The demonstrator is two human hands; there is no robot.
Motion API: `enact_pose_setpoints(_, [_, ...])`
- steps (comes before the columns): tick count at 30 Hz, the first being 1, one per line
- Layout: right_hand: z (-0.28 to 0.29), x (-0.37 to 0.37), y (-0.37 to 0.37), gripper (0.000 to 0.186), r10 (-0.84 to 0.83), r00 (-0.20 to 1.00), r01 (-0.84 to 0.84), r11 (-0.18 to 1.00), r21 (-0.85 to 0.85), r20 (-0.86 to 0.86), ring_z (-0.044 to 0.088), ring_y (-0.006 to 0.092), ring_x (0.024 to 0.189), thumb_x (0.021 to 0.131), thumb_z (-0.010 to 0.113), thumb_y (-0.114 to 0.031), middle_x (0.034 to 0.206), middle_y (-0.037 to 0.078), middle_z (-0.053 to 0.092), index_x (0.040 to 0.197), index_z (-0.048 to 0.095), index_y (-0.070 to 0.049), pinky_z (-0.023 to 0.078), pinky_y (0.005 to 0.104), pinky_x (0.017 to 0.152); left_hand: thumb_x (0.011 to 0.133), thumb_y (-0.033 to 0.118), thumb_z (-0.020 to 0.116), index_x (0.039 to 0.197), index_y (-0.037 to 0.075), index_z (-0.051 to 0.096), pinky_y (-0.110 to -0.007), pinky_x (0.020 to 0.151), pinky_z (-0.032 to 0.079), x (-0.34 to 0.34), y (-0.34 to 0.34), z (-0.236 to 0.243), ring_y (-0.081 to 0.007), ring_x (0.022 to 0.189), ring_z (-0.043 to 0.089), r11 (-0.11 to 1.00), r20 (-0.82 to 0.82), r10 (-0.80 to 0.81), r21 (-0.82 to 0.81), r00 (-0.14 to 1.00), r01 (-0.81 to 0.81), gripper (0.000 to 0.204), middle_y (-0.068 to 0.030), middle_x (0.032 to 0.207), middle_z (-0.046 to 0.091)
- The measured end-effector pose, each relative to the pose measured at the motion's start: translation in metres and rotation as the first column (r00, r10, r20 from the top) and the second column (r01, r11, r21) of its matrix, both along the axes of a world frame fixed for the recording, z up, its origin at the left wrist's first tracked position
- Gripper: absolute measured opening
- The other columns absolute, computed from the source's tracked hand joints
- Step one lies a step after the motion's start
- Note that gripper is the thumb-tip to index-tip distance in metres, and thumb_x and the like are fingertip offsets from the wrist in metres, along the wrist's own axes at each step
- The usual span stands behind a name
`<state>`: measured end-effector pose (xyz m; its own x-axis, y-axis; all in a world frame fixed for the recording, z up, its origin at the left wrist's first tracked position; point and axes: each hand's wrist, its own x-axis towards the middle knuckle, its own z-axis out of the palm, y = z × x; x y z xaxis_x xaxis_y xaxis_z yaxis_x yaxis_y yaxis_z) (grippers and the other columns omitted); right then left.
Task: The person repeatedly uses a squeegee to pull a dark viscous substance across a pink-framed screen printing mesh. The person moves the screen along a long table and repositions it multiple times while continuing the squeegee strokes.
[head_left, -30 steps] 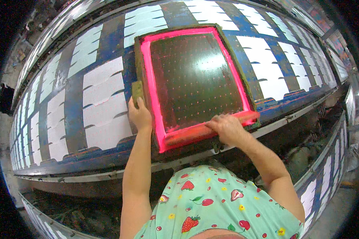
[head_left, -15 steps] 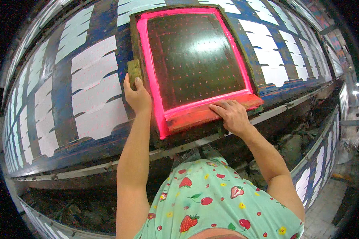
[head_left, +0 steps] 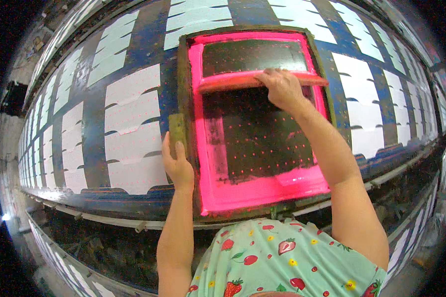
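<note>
A screen printing frame lies on the long table, its mesh dark with small dots and its borders coated in bright pink ink. My right hand grips a pink-stained squeegee that spans the frame crosswise in its far half. Fingers are wrapped over the squeegee's top edge. My left hand is closed around a worn greenish block fixed at the frame's left side. Wet ink pools along the near border of the mesh.
White cut fabric pieces lie in columns on the dark blue table, left and right of the frame, many with pink dots. A metal rail runs along the table's near edge. Another table with white pieces stands behind me.
My right hand has pushed the squeegee from the near border to the far part of the screen. My left hand still holds the side block. The view has shifted.
</note>
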<state>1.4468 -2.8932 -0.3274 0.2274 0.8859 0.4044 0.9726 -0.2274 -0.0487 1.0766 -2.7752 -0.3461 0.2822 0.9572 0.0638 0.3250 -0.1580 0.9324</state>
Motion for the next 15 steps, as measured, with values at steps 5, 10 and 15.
enact_pose_setpoints(5, [-0.006,0.080,0.073,0.031,-0.025,0.998,0.026,0.999,-0.018,0.056,0.078,0.0392,0.103,0.092,0.065,-0.010,0.109,0.016,0.079,0.120,0.077,-0.015,0.063,0.0551,0.088,0.115,0.017,0.059,0.160,-0.004,0.053,-0.044,0.129,0.038,0.003,-0.001,0.004,-0.0318,0.152,0.052,1.000,-0.022,0.007,-0.016,1.000,-0.008,0.050,-0.0197,0.163,0.057])
enact_pose_setpoints(10, [0.022,0.132,0.118,0.035,-0.085,0.996,0.079,0.975,-0.208,-0.021,0.077,0.0408,0.114,0.093,0.064,-0.012,0.118,0.017,0.081,0.125,0.078,-0.016,0.062,0.0573,0.097,0.115,0.017,0.058,0.160,-0.005,0.052,-0.044,0.129,0.037,0.004,-0.002,0.008,-0.0317,0.152,0.052,0.999,-0.043,0.013,-0.030,0.999,-0.014,0.051,-0.0207,0.163,0.056])
enact_pose_setpoints(15, [0.026,0.146,0.128,0.036,-0.070,0.997,0.071,0.992,-0.107,0.017,0.078,0.0416,0.109,0.091,0.065,-0.012,0.115,0.018,0.081,0.124,0.079,-0.017,0.063,0.0568,0.096,0.114,0.015,0.060,0.160,-0.002,0.055,-0.043,0.128,0.038,0.005,-0.002,0.006,-0.0299,0.150,0.053,0.999,-0.050,0.036,-0.036,0.998,-0.038,0.049,-0.0178,0.162,0.057])
